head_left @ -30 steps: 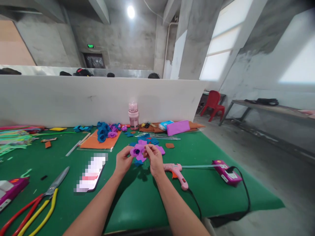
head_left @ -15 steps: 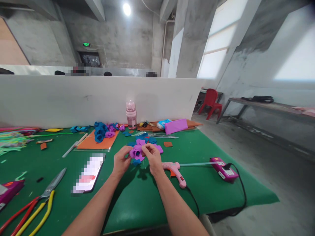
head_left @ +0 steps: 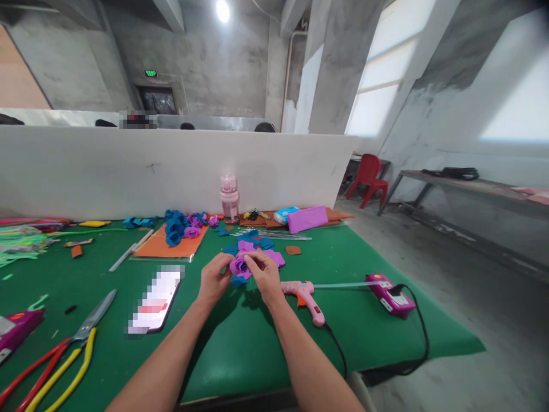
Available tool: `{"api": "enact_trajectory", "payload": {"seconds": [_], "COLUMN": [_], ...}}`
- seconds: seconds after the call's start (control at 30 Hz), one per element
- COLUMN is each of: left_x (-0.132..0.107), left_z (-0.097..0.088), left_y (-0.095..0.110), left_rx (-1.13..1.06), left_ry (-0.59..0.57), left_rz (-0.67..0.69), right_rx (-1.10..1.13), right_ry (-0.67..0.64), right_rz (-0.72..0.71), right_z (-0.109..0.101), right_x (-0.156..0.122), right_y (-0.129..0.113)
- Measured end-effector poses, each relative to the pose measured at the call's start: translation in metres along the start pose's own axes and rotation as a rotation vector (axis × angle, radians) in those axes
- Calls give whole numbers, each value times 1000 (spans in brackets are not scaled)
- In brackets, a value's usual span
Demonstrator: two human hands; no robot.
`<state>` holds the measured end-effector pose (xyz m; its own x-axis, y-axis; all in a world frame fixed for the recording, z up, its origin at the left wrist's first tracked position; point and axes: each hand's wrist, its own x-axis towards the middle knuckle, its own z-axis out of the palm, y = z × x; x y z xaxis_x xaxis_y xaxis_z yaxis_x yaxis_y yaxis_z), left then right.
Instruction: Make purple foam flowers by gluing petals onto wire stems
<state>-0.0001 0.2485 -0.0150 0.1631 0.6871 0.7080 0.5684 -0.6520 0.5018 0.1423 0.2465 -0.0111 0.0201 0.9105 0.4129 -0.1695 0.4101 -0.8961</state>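
Note:
Between my two hands is a purple felt flower [head_left: 238,266] with a dark blue centre, held above the green table. My left hand [head_left: 215,279] pinches its left edge. The fingers of my right hand [head_left: 265,277] are closed on its right side, hiding some of the petals. Behind the flower lie loose purple petals [head_left: 274,257] and blue felt pieces [head_left: 249,236]. A pink glue gun [head_left: 306,294] rests just right of my right hand, a clear glue stick jutting from its back.
Shears [head_left: 86,335] with red and yellow handles and a phone [head_left: 156,300] lie to the left. Finished-looking blue flowers [head_left: 175,229] sit on an orange sheet [head_left: 150,246]. A pink bottle [head_left: 229,200] stands by the white partition [head_left: 128,171]. A corded purple power strip [head_left: 390,296] is at right.
My fingers have shifted slightly on the flower, with my right fingers further over its front. The petals look more gathered around the centre.

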Motion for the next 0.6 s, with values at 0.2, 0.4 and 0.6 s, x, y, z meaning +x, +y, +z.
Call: {"api": "enact_trajectory", "payload": {"seconds": [0.2,0.4,0.6], "left_x": [-1,-1,-2], "left_z": [1,1,1], "left_y": [-2,-2,0], "left_rx": [-11,-11,-41], "left_ry": [-1,5,-1], "left_rz": [4,23,-30], "right_rx": [36,46,55], "right_ry": [11,-18,-12], "right_rz": [18,59,71], "right_z": [0,0,0], "right_x": [0,0,-1], "right_y": [0,1,-2]}}
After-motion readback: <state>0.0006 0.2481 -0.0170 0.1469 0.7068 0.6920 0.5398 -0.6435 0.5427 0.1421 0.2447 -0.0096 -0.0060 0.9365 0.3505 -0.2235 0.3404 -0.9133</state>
